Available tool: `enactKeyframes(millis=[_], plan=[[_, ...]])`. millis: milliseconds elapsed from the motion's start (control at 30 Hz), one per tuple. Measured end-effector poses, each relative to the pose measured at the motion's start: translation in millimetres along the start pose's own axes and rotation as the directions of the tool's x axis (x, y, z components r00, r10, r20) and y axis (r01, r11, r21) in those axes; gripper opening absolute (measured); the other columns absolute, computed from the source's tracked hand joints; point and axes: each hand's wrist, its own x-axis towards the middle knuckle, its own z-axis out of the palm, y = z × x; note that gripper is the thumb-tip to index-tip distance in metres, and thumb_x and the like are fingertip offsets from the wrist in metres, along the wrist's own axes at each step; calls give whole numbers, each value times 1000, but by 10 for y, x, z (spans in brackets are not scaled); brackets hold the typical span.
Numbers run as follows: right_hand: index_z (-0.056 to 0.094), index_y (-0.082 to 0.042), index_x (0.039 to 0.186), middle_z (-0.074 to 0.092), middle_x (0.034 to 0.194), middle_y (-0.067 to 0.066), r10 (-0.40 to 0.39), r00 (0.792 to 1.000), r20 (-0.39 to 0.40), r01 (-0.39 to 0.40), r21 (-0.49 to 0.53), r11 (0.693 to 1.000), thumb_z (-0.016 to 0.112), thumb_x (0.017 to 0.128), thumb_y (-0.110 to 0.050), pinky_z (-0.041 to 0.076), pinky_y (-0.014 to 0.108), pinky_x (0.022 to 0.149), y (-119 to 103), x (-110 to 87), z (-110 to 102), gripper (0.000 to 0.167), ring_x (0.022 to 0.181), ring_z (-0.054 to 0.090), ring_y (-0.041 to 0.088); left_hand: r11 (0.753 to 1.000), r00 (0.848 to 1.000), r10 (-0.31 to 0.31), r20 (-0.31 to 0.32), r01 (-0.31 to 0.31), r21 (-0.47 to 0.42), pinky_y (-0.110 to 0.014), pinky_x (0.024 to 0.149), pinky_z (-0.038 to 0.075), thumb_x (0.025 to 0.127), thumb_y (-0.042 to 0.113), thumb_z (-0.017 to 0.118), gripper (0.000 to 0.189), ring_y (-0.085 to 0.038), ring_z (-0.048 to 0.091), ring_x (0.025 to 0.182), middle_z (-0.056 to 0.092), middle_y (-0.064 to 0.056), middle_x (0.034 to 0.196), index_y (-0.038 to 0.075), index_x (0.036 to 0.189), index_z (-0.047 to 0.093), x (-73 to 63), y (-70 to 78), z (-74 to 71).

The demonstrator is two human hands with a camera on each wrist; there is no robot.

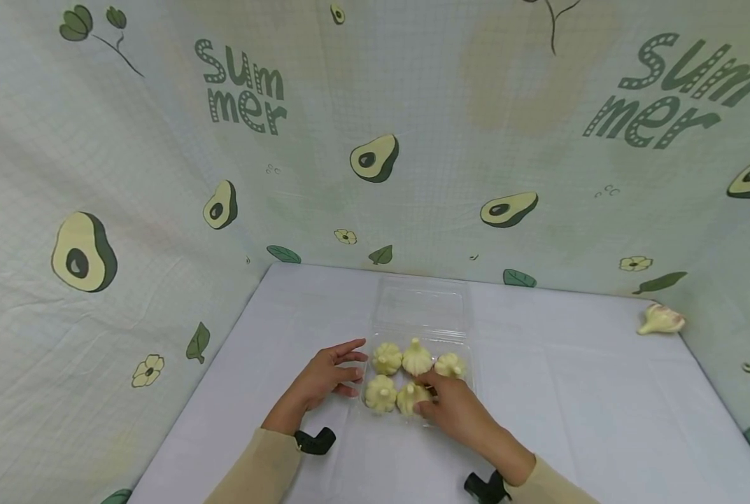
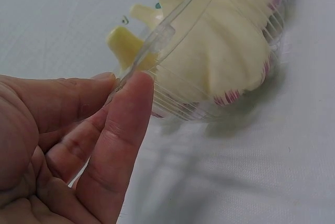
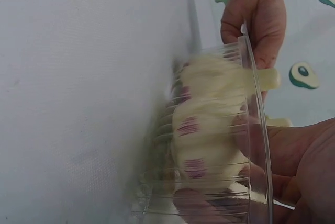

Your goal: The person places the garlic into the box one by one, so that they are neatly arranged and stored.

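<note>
A clear plastic clamshell box (image 1: 421, 302) lies on the white table with its lid folded back, away from me. Several pale garlic bulbs stand inside, stems up, among them a back-left bulb (image 1: 387, 358) and a back-right bulb (image 1: 450, 365). At the box's left side, my left hand (image 1: 324, 379) pinches the rim between thumb and finger, as the left wrist view shows. My right hand (image 1: 458, 411) reaches into the front of the box and grips a garlic bulb (image 1: 409, 400) there. Purple streaks mark the lower parts of the bulbs (image 3: 194, 125) in the right wrist view.
Another garlic bulb (image 1: 661, 319) lies loose at the table's far right edge. Cloth walls (image 1: 438, 140) printed with avocados and leaves enclose the back and sides of the white table (image 1: 576, 392).
</note>
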Motion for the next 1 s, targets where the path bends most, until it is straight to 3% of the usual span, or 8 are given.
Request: enactKeyframes(millis=[367, 633, 1000], plan=[[70, -6, 125, 75, 119, 15, 25, 999, 25, -25, -1, 1000, 87, 88, -20, 64, 41, 78, -19, -5, -40, 43, 104, 73, 30, 1000, 1000, 6, 4, -6, 6, -31, 70, 65, 99, 1, 70, 68, -18, 70, 96, 58, -19, 147, 13, 161, 45, -13, -5, 2], [72, -7, 124, 76, 118, 15, 28, 999, -18, -28, -32, 999, 89, 86, -21, 64, 44, 79, -43, -17, -39, 44, 103, 74, 32, 1000, 1000, 8, 7, -8, -2, -31, 70, 65, 99, 0, 70, 68, -18, 70, 96, 58, -18, 147, 13, 161, 45, -3, -13, -9], [71, -6, 124, 75, 121, 16, 52, 995, -83, -56, -53, 997, 84, 91, -19, 64, 45, 84, -140, -13, -158, 38, 102, 76, 33, 1000, 1000, 4, 1, -4, 1, -31, 70, 65, 99, 0, 70, 68, -18, 71, 95, 59, -18, 146, 14, 161, 46, -1, -10, -5]])
